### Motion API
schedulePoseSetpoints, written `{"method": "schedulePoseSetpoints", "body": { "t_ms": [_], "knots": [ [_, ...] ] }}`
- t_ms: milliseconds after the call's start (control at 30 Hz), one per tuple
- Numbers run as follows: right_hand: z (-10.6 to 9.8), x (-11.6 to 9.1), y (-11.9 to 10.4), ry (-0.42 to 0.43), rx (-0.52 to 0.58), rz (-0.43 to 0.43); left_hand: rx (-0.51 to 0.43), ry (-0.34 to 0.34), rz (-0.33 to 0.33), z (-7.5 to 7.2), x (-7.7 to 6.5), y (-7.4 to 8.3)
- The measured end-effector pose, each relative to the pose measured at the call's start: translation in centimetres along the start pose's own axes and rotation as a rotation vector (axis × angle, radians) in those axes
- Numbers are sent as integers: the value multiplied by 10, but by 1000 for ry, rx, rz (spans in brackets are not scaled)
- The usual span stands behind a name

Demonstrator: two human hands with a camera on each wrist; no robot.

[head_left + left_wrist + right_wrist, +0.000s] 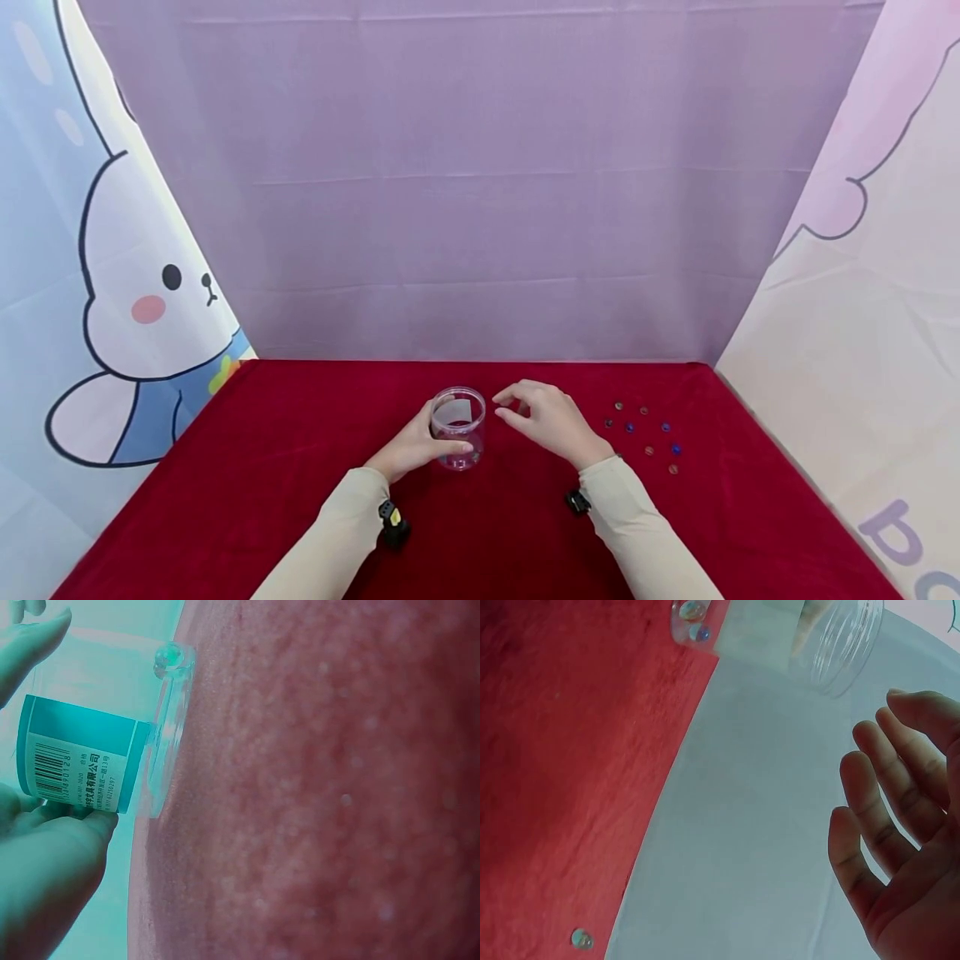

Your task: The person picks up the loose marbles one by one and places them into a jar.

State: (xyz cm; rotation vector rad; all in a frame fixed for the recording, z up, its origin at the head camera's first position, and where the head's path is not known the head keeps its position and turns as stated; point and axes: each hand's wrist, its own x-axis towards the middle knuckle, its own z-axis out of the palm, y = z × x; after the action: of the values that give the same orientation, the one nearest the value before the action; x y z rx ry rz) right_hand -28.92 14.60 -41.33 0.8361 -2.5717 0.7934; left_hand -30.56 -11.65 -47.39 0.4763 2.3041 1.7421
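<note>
My left hand (412, 447) grips a clear plastic jar (471, 429) from its left side, thumb across the front. The open-topped jar stands on the red cloth. In the left wrist view its blue-and-white label (82, 761) with a barcode shows between thumb and fingers, and a marble (171, 657) sits at its base. Two marbles (693, 610) lie at the jar's bottom in the right wrist view. Just right of the rim hovers my right hand (546, 419), its fingers bent loosely with nothing between them; the right wrist view shows its bare palm.
Several small glass marbles (648, 451), some of them blue, lie scattered on the red tablecloth (300, 433) right of my right forearm. A purple curtain (480, 208) rises behind the table's back edge. Printed cloths (862, 350) hang along both sides.
</note>
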Motion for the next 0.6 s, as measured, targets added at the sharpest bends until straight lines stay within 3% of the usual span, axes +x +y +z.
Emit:
{"method": "schedulePoseSetpoints", "body": {
  "t_ms": [600],
  "knots": [
    [-21, -25, 29, 17, -54, 35, 25, -1, 3, -1, 0, -2]
  ]
}}
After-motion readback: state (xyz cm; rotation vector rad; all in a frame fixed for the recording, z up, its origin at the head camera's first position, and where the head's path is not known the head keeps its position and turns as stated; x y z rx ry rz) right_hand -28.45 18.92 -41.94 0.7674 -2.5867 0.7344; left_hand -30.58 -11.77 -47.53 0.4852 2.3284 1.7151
